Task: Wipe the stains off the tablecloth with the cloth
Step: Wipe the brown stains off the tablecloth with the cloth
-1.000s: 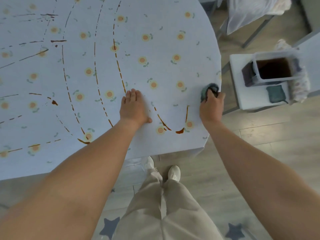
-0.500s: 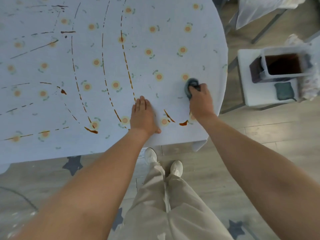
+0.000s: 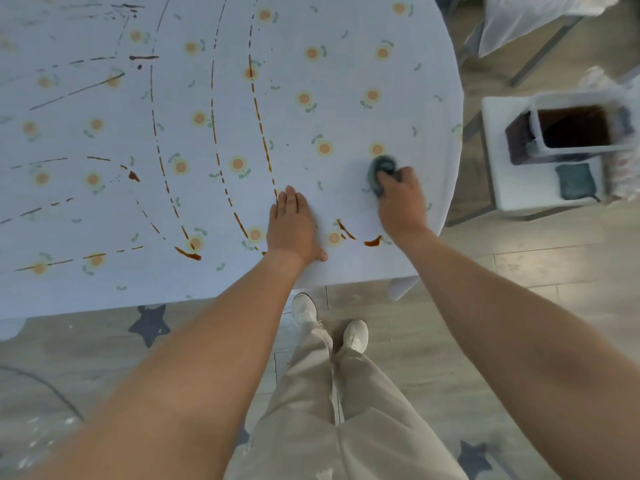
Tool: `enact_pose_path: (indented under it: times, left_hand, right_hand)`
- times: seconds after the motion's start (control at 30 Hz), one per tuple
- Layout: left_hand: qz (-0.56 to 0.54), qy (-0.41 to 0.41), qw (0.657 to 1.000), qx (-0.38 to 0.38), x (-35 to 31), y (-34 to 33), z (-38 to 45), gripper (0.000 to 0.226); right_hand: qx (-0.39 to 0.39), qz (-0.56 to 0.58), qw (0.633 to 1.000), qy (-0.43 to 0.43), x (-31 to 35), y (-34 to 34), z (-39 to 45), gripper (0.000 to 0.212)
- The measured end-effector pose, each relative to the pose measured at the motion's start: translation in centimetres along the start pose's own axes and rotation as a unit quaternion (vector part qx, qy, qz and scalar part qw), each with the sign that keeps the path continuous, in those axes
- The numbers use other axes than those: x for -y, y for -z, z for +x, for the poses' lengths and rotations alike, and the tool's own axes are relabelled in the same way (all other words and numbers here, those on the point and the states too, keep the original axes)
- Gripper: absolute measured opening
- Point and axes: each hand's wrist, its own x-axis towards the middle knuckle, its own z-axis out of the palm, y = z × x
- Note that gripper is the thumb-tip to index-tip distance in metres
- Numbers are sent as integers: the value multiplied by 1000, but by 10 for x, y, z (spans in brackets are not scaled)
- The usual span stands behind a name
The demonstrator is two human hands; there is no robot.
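Observation:
A pale blue tablecloth [image 3: 346, 81] with small orange flowers covers the table. Brown stains [image 3: 258, 109] run across it in long dashed lines, with thicker blobs near the front edge [image 3: 372, 241]. My right hand [image 3: 401, 202] grips a bunched dark teal cloth [image 3: 379, 169] and presses it on the tablecloth near the right edge, just beyond the blobs. My left hand [image 3: 292, 226] lies flat on the tablecloth, fingers straight, between two stain lines.
A white stool [image 3: 498, 161] to the right of the table carries a tub of brown liquid [image 3: 575, 128] and a second teal cloth [image 3: 576, 180]. A chair with draped fabric [image 3: 519, 19] stands at the back right. My legs and shoes [image 3: 329, 320] are by the table's front edge.
My right hand has slid the cloth leftward from the table's right edge onto the tablecloth. The short stain line it passed over no longer shows. My left hand stays flat in place.

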Motion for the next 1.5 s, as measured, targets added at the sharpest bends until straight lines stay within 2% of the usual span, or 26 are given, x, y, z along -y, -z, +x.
enact_pose_path:
  times: [0.03,0.1,0.27,0.33,0.4,0.47,0.53,0.6,0.67,0.7,0.77,0.83,0.9,0.93,1.0,1.07,1.1,1.17,1.23,1.33,1.4,1.43,1.5]
  left_hand:
    - [1,0,1000,-2,0,-1,1,141]
    - [0,-1,1000,-3,2,-2,2,140]
    - [15,-8,1000,1,5,-4,2,140]
    - [18,-10,1000,0,6,-3,3,138]
    - [13,-11,1000,2,5,-3,1,137]
    - [7,-8,1000,1,4,-2,0,138]
    - [12,-2,1000,2,3,0,0,138]
    - [25,5,1000,3,0,1,-3,135]
    - [33,6,999,0,-4,-1,-9,126]
    - [33,2,999,0,-7,-4,-14,120]
    - [26,-11,1000,7,-13,-13,-25,117]
    - [21,-15,1000,8,-17,-22,-34,119]
    - [16,-12,1000,1,-20,-26,-36,119]
    - [15,-11,1000,-3,-21,-25,-34,120]
    - [19,-4,1000,-9,-24,-23,-32,122]
    - [21,1,1000,-7,-27,-24,-31,123]
    - [19,1,1000,-7,-27,-25,-31,124]
    - [14,7,1000,-11,-26,-26,-30,124]
    - [8,9,1000,-14,-24,-28,-30,124]
    - [-2,4,1000,-14,-22,-29,-30,121]
    - [-6,2,1000,-15,-19,-30,-31,120]
    - [-5,2,1000,-16,-19,-31,-31,121]
    - [0,-1,1000,-15,-19,-32,-31,122]
  right_hand:
    - [-13,1,998,-55,2,3,8,45]
    - [-15,-10,997,-78,26,-2,23,41]
    - [85,-22,990,113,99,-31,35,38]
    - [118,-46,978,166,98,-31,26,42]
    - [101,-70,978,169,69,-25,10,44]
    - [41,-57,993,96,27,-16,-6,46]
    - [-21,-17,999,-26,-8,-1,-17,47]
    - [-61,16,989,-132,-16,6,-21,43]
    - [-57,35,985,-162,0,4,-28,39]
    - [-40,37,991,-125,12,-1,-36,39]
    - [31,11,999,15,35,-14,-54,42]
    - [108,-13,983,147,32,-17,-65,47]
    - [94,-19,979,182,3,-10,-62,45]
    - [62,-8,987,146,-14,-5,-61,44]
    - [-16,27,999,9,-48,10,-61,42]
    - [-56,41,992,-108,-63,18,-63,44]
    - [-68,35,988,-132,-59,18,-64,44]
    - [-76,32,987,-137,-39,12,-67,40]
    - [-59,51,992,-99,-10,0,-73,31]
    - [51,34,995,72,28,-17,-93,32]
    - [71,26,989,125,23,-20,-100,35]
    - [50,31,992,112,12,-18,-100,36]
    - [-7,58,998,9,-18,-5,-102,38]
